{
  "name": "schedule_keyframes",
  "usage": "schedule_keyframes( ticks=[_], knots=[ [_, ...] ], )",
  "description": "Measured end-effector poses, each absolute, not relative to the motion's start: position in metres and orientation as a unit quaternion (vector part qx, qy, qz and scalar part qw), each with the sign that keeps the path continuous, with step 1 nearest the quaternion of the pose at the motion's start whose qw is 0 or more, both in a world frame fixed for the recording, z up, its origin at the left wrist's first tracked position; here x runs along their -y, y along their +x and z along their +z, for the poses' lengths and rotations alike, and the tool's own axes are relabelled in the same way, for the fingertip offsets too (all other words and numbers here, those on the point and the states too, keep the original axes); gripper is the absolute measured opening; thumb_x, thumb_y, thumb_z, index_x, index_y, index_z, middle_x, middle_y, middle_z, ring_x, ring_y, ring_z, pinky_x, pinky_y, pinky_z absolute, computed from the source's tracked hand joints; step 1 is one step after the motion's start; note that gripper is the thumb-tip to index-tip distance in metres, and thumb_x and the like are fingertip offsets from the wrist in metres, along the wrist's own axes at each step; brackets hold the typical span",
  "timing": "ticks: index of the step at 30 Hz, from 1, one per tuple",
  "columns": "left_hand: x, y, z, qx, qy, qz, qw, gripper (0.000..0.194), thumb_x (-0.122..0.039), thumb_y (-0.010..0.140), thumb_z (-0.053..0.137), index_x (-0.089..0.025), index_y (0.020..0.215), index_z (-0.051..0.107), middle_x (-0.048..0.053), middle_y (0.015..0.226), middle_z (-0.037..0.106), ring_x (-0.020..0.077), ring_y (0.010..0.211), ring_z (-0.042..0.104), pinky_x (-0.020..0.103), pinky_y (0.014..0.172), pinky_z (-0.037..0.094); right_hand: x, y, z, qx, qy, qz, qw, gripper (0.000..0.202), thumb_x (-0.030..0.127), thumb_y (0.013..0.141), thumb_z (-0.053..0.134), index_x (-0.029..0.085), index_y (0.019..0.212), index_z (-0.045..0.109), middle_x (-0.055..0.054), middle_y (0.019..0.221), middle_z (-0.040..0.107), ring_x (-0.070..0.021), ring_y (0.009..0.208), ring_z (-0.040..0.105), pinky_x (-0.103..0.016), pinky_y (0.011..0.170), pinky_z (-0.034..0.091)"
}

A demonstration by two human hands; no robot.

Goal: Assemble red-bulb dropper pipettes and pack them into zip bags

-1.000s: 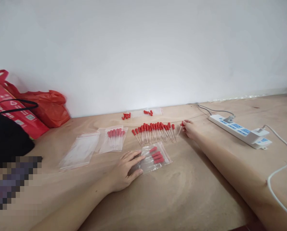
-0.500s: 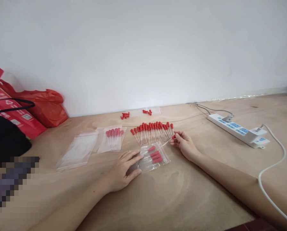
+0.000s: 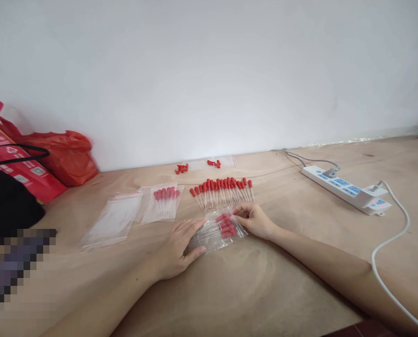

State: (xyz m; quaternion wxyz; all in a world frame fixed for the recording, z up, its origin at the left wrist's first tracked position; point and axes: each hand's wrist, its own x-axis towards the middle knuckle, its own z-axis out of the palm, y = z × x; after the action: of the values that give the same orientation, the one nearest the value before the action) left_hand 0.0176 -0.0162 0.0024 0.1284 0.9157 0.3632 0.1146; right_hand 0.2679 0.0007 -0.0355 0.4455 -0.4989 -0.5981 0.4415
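Observation:
A clear zip bag (image 3: 212, 241) lies on the wooden table with several red-bulbed droppers (image 3: 228, 229) inside, bulbs to the right. Across its left edge rests my left hand (image 3: 183, 248), thumb and fingers spread and touching the plastic. My right hand (image 3: 253, 220) is at the bag's right-hand mouth, fingers pinched on another dropper whose stem is inside the bag; my fingertips partly cover its bulb. Just beyond both hands, a fanned row of droppers (image 3: 223, 187) lies with bulbs toward the wall.
Left of my hands are a bag of droppers (image 3: 167, 199) and flat zip bags (image 3: 114, 217). Loose red bulbs (image 3: 182, 168) lie near the wall. A power strip (image 3: 345, 187) with a white cable (image 3: 401, 238) is at right, red bags (image 3: 61, 154) at far left.
My right hand has moved left and nearer to me, sliding the pinched dropper into the bag beside the others. My left hand has stayed on the bag.

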Motion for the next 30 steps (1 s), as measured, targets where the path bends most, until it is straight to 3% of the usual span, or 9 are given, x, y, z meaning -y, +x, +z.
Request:
schedule_keyframes(
  ticks=[4,12,21,27,30],
  knots=[
    [0.017,0.018,0.003,-0.362,0.915,0.121,0.132,0.054,-0.033,0.084,0.043,-0.025,0.132,0.02,0.006,0.131,0.038,0.0225,0.118,0.035,0.041,0.098,0.029,-0.005,0.264,-0.038,0.618,-0.491,0.434,0.435,0.021,0.035,0.067,0.058,0.014,0.069,0.062,-0.004,0.067,0.063,-0.0141,0.064,0.057,-0.026,0.059,0.045],
    [0.017,0.019,0.004,-0.362,0.914,0.126,0.134,0.053,-0.034,0.083,0.044,-0.024,0.131,0.023,0.007,0.129,0.04,0.0231,0.117,0.037,0.041,0.097,0.031,-0.007,0.267,-0.034,0.641,-0.482,0.454,0.39,0.021,0.032,0.067,0.057,0.013,0.058,0.059,0.001,0.052,0.055,-0.0077,0.046,0.045,-0.02,0.046,0.036],
    [0.018,0.017,0.004,-0.363,0.912,0.126,0.142,0.05,-0.035,0.082,0.045,-0.023,0.128,0.027,0.008,0.127,0.041,0.0239,0.115,0.038,0.042,0.096,0.03,-0.006,0.271,-0.029,0.722,-0.456,0.383,0.352,0.026,0.033,0.073,0.051,0.014,0.056,0.056,0.002,0.053,0.048,-0.0071,0.05,0.04,-0.019,0.047,0.033],
    [0.002,0.027,0.012,-0.395,0.879,0.19,0.188,0.029,-0.038,0.081,0.046,-0.021,0.104,0.049,0.006,0.107,0.054,0.0222,0.101,0.048,0.039,0.089,0.037,-0.004,0.274,-0.026,0.65,-0.473,0.439,0.4,0.041,0.048,0.078,0.043,0.014,0.057,0.051,0.005,0.047,0.039,-0.0056,0.044,0.034,-0.019,0.042,0.029],
    [-0.013,0.039,0.012,-0.404,0.858,0.21,0.238,0.028,-0.039,0.077,0.051,-0.019,0.097,0.05,0.005,0.1,0.056,0.0201,0.095,0.052,0.034,0.084,0.04,-0.003,0.27,-0.026,0.649,-0.452,0.463,0.399,0.036,0.049,0.069,0.056,0.013,0.066,0.056,0.002,0.054,0.049,-0.0064,0.048,0.041,-0.019,0.046,0.033]
  ],
)
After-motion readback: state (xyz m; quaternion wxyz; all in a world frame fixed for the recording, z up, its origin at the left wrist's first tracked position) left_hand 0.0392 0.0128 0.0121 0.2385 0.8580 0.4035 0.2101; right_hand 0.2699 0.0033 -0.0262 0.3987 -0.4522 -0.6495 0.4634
